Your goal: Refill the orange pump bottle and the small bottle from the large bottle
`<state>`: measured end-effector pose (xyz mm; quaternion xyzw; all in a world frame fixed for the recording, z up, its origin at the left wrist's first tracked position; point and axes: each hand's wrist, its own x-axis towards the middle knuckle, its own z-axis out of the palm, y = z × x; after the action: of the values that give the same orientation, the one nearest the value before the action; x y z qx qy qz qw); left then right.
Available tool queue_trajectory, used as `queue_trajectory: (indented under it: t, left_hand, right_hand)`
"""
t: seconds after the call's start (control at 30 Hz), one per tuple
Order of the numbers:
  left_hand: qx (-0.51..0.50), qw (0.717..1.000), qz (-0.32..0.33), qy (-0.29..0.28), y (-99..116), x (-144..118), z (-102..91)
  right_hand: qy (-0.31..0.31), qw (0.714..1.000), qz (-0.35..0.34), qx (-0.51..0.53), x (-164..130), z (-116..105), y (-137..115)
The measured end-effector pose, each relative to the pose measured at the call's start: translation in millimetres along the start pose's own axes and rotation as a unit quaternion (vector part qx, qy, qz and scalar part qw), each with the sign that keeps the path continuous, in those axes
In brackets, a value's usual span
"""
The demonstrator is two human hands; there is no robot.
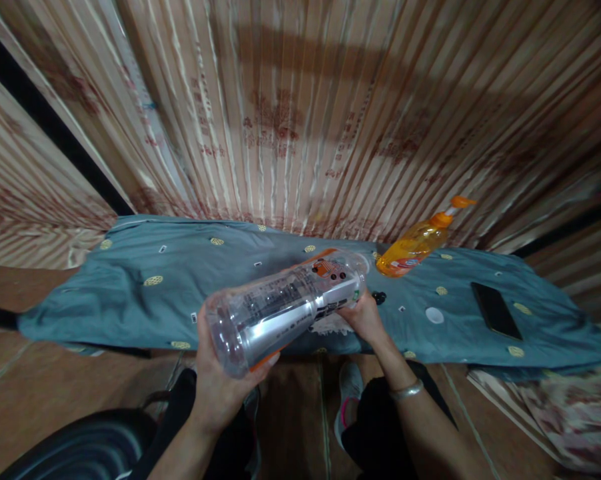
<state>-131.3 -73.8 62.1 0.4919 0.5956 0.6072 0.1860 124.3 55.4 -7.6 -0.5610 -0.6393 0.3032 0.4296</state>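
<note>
Striped curtain [300, 113] behind; blue cloth [130, 293] covers the tabletop. My left hand [220, 383] grips the base of a clear bottle [285, 303], held level above the near edge. My right hand [365, 317] clasps its far end. Orange pump bottle [415, 243] at two o'clock; dark phone [495, 310] at three.

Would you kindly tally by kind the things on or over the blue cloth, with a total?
Clear plastic bottle, held on its side by the left hand and right hand: 1
Orange pump bottle: 1
Black phone: 1
White round disc: 1
Small black item, too small to identify: 1
Total: 5
</note>
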Motion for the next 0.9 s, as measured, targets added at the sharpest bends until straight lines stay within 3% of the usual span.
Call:
queue_trajectory:
  t: [0.4,0.53,0.9]
  left_hand:
    - [0.01,1.0,0.013,0.011,-1.4,-1.8,0.2]
    - [0.004,1.0,0.014,-0.008,-2.6,-3.1,-0.1]
    - [0.006,0.999,0.036,0.015,-4.5,-2.1,1.6]
  right_hand:
    - [0.003,1.0,0.005,-0.003,-0.3,-0.6,0.5]
    - [-0.002,1.0,0.01,0.001,-0.2,-0.1,1.4]
    - [0.004,1.0,0.005,-0.006,0.3,0.6,2.7]
